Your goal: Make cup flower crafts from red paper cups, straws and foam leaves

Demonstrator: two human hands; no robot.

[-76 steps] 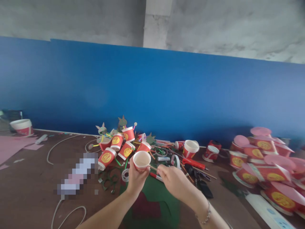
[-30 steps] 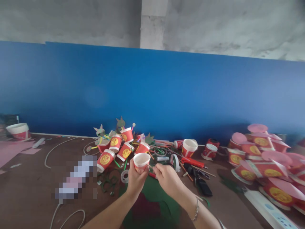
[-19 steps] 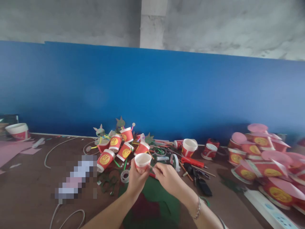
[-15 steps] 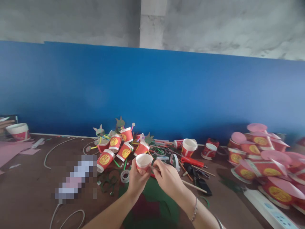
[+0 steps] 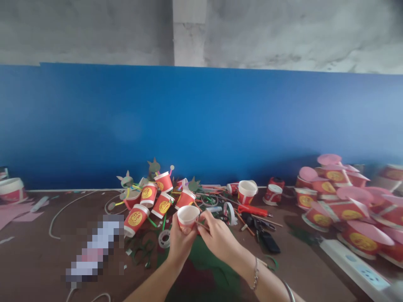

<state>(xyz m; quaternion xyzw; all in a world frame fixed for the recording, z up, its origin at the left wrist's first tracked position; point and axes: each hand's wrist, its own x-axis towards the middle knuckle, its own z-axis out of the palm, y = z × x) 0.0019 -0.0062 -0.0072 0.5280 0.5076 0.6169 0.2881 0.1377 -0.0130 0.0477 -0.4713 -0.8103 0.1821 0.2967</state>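
Note:
My left hand (image 5: 181,241) is wrapped round a red and white paper cup (image 5: 188,214), its open mouth tilted up. Close against the cup's right side, my right hand (image 5: 217,235) has its fingers pinched on a thin brownish stick (image 5: 203,225). One end of that stick meets the cup wall; I cannot tell whether it goes through. Below both hands lies dark green paper (image 5: 193,272). A roll of white tape (image 5: 164,238) rests beside my left hand.
Finished-looking cups (image 5: 136,219) with paper animal heads lie at the left. Beyond the right hand are a red glue gun (image 5: 253,210), another tape roll (image 5: 229,213) and black keys (image 5: 267,241). Cups with pink discs (image 5: 362,241) and a power strip (image 5: 355,266) occupy the right.
The view has shifted a little, so most things appear further left. Both hands stay at the cup; my right fingers have moved slightly along its side, and the brownish stick shows more clearly.

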